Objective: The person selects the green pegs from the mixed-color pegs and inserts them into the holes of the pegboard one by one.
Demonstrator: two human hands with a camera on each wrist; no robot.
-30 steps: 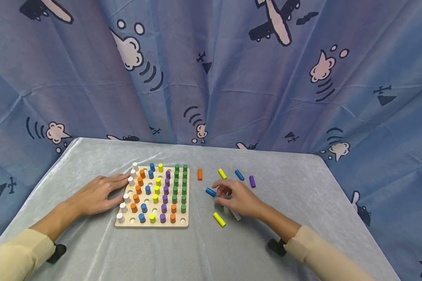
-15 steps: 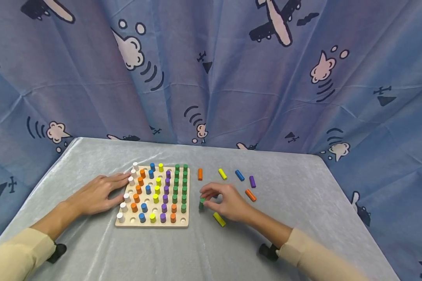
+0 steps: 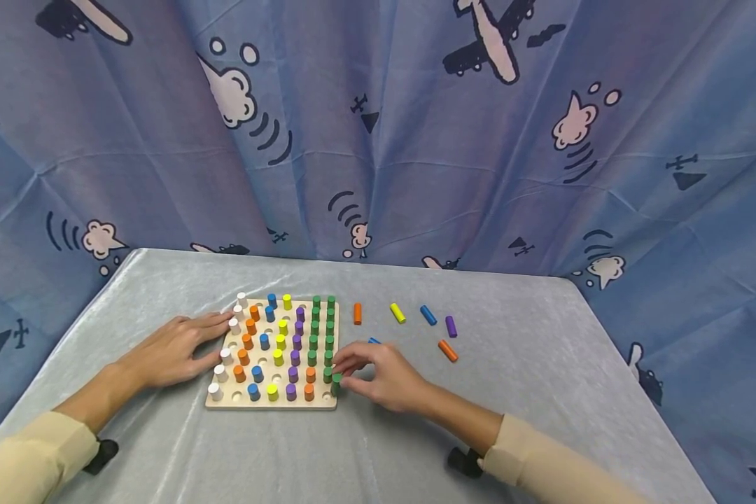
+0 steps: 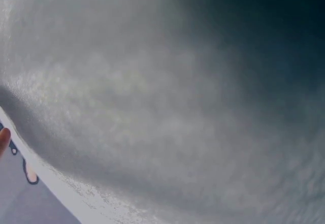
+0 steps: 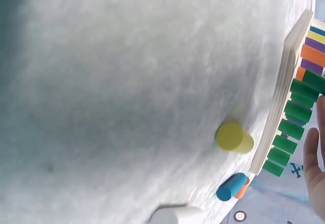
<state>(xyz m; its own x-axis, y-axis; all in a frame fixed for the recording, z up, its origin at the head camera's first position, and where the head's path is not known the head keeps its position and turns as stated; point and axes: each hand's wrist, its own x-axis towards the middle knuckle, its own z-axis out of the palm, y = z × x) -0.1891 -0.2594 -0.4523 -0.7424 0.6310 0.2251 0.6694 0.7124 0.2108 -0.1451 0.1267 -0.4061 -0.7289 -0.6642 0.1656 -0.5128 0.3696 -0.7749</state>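
My right hand (image 3: pixel 384 378) pinches a green peg (image 3: pixel 336 383) between thumb and fingers, upright at the near right corner of the wooden pegboard (image 3: pixel 239 404). In the head view the peg stands just right of a hole in that corner. My left hand (image 3: pixel 173 348) lies flat along the board's left side, fingertips right at its edge. Rows of white, orange, blue, yellow, purple and green pegs stand in the board. The right wrist view has the held green peg (image 5: pixel 313 82) leaning near the row of green ones; the left wrist view catches only a fingertip (image 4: pixel 4 138).
Loose pegs lie right of the board: orange (image 3: pixel 358 313), yellow (image 3: pixel 397 313), blue (image 3: pixel 428 315), purple (image 3: pixel 451 326) and another orange one (image 3: pixel 448 351). The right wrist view adds a yellow peg (image 5: pixel 233 137) and a white peg (image 5: pixel 176 215). A grey cloth (image 3: pixel 246 455) covers the table, backed by a curtain (image 3: pixel 378 140).
My right hand has moved left from among the loose pegs, carrying the green peg to the board's near right corner. My left hand has stayed put.
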